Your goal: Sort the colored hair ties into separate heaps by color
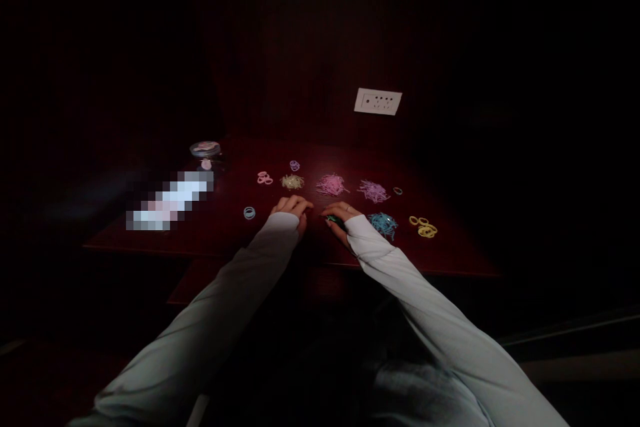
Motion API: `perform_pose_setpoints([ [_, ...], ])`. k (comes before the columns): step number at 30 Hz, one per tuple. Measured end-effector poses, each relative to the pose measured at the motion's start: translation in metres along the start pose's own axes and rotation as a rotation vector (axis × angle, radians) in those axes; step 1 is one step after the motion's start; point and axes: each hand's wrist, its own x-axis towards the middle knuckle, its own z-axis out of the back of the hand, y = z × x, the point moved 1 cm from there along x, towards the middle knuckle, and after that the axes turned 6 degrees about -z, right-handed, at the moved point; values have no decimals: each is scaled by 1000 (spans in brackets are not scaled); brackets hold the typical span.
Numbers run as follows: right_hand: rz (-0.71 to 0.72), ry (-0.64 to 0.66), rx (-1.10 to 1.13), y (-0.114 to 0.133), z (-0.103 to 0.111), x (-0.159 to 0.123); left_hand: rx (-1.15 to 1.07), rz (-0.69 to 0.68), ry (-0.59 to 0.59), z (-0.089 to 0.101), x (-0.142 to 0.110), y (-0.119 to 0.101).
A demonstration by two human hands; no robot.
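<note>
My left hand (292, 205) rests on the dark red table with its fingers stretched out and nothing visible in them. Facing it, my right hand (342, 215) curves around some green rubber bands (333, 219), with the thumb and fingers on either side; the palm partly hides them. Close beyond the hands lie loose piles of small thin rubber bands: yellow-green (293, 181), pink (331, 185) and purple (374, 191). A blue pile (383, 225) sits just right of my right hand.
Hair ties lie around the piles: pink (265, 178), purple (295, 165), blue (249, 213), yellow (424, 228) and a multicoloured one (397, 191). A clear lidded jar (205, 152) stands at left behind a pixelated object (173, 203). A socket plate (379, 101) is on the wall.
</note>
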Motion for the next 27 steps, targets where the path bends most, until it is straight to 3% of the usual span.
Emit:
perform_pose_setpoints([
  [14, -93, -60, -53, 22, 14, -8, -93, -30, -8, 0, -2, 20],
  [20, -90, -48, -38, 23, 14, -6, -118, -71, 23, 0, 0, 25],
  [27, -95, -58, -25, 21, 14, -7, -136, -47, -43, 9, -4, 23],
])
